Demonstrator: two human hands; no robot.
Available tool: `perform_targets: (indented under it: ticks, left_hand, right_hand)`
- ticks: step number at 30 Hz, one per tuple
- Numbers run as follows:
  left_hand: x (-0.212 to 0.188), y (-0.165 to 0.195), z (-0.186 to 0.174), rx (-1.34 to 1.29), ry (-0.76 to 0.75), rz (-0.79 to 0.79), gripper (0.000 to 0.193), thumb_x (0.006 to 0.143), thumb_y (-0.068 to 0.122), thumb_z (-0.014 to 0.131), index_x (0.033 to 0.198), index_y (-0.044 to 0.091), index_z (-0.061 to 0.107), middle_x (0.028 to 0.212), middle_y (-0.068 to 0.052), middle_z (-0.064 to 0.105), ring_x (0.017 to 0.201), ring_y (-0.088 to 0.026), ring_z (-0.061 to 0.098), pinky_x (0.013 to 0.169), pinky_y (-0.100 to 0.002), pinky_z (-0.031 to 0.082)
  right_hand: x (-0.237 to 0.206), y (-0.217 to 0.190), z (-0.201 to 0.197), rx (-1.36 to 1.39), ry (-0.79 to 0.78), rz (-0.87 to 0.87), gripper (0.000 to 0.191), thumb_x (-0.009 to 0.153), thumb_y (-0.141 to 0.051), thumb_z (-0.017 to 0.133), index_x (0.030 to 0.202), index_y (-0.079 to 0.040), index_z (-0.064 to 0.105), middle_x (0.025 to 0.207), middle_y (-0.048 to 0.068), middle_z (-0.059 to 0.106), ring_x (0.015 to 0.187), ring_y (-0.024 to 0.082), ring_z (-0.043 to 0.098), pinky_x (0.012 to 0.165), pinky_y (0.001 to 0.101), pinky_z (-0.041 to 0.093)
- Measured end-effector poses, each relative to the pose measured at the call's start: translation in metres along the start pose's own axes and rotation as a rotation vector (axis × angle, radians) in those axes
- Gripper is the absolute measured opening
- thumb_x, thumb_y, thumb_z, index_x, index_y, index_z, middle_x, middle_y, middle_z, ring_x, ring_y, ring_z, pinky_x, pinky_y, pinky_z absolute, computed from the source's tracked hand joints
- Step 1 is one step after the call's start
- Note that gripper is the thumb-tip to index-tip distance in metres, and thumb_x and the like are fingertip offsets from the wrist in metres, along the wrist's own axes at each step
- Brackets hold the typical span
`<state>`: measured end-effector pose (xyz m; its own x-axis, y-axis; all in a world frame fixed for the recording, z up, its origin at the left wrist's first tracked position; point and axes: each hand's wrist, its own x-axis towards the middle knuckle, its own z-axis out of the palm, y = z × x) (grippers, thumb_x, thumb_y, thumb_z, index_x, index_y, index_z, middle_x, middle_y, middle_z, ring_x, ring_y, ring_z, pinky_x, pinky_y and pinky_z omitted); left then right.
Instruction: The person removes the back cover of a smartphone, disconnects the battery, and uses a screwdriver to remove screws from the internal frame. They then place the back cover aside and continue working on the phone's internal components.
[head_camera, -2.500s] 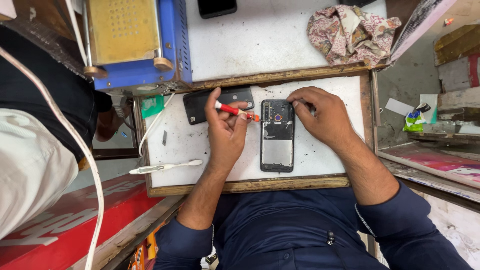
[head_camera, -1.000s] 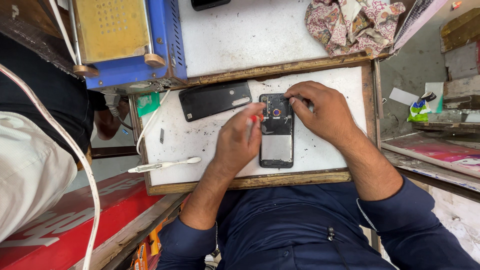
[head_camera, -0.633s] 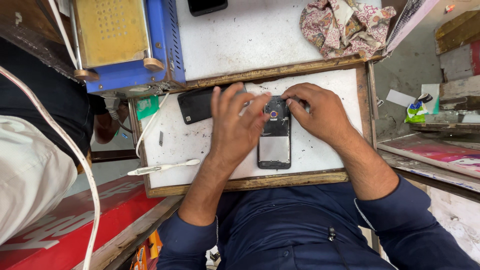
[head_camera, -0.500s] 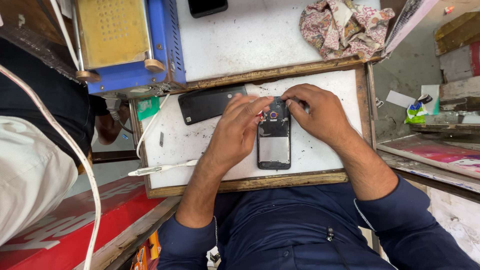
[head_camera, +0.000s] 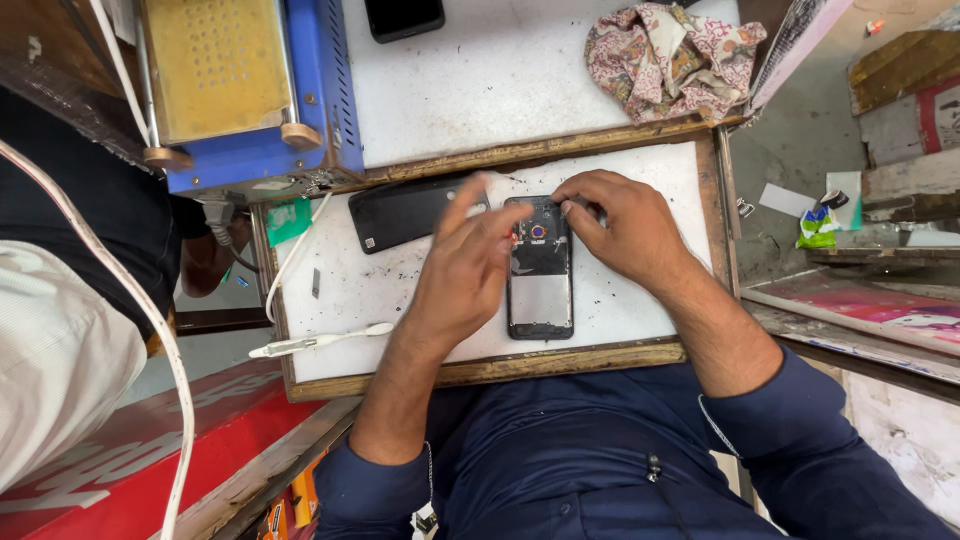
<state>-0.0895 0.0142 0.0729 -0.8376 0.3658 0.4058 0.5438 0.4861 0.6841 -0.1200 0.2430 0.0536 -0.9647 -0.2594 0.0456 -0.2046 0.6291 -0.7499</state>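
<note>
I am seeing the detached black back cover (head_camera: 405, 210) lying at the white work board's (head_camera: 350, 300) far left. My left hand (head_camera: 470, 270) is hovering with fingers spread, gripping nothing, touching the opened phone (head_camera: 540, 270) mid-board. My right hand (head_camera: 625, 225) is pinching its fingertips together on the phone's top corner.

Desk (head_camera: 640, 310): white top, wooden frame, black specks scattered across it. Black back cover (head_camera: 405, 212) lies flat at the far edge. White tweezers (head_camera: 320, 342) near the left front corner; thin white cable (head_camera: 290, 262) runs across the left side. Blue-and-yellow machine (head_camera: 245, 95) on the far board, left. Crumpled patterned cloth (head_camera: 670, 60) far right. Dark phone (head_camera: 403, 17) at the top edge.
</note>
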Motion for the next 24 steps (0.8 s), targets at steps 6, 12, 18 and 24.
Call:
perform_targets:
  ticks: [6, 12, 18, 24]
  left_hand:
    - [0.001, 0.002, 0.001, -0.241, -0.046, -0.113, 0.051, 0.091, -0.009, 0.052, 0.134, 0.016, 0.06, 0.116, -0.013, 0.066, 0.125, -0.034, 0.061, 0.105, -0.043, 0.05]
    - [0.003, 0.005, 0.002, -0.178, -0.108, -0.308, 0.044, 0.103, 0.003, 0.066, 0.143, 0.021, 0.06, 0.109, -0.009, 0.067, 0.099, -0.024, 0.069, 0.09, -0.038, 0.059]
    - [-0.004, -0.005, 0.009, 0.079, -0.003, -0.015, 0.055, 0.095, 0.004, 0.073, 0.144, 0.022, 0.055, 0.11, -0.01, 0.071, 0.101, -0.03, 0.07, 0.09, -0.041, 0.059]
    - [-0.036, -0.033, 0.003, -0.021, 0.317, -0.121, 0.065, 0.102, -0.001, 0.07, 0.156, 0.011, 0.036, 0.108, -0.012, 0.075, 0.097, -0.022, 0.078, 0.086, -0.036, 0.066]
  right_hand:
    - [0.0, -0.001, 0.0, 0.017, 0.008, -0.015, 0.017, 0.093, -0.012, 0.071, 0.11, -0.008, 0.075, 0.106, 0.009, 0.075, 0.079, 0.021, 0.072, 0.072, 0.0336, 0.058]
    - [0.0, 0.0, 0.0, 0.017, 0.007, -0.028, 0.018, 0.093, -0.012, 0.07, 0.11, -0.008, 0.075, 0.106, 0.008, 0.076, 0.079, 0.02, 0.071, 0.071, 0.0335, 0.057]
    - [0.0, -0.002, -0.001, 0.013, 0.0, -0.016, 0.018, 0.093, -0.013, 0.071, 0.11, -0.008, 0.075, 0.106, 0.008, 0.076, 0.076, 0.02, 0.07, 0.069, 0.0333, 0.057]
    - [0.0, -0.003, -0.002, 0.01, -0.025, 0.021, 0.017, 0.094, -0.013, 0.071, 0.11, -0.009, 0.075, 0.106, 0.007, 0.076, 0.076, 0.019, 0.07, 0.068, 0.0327, 0.057]
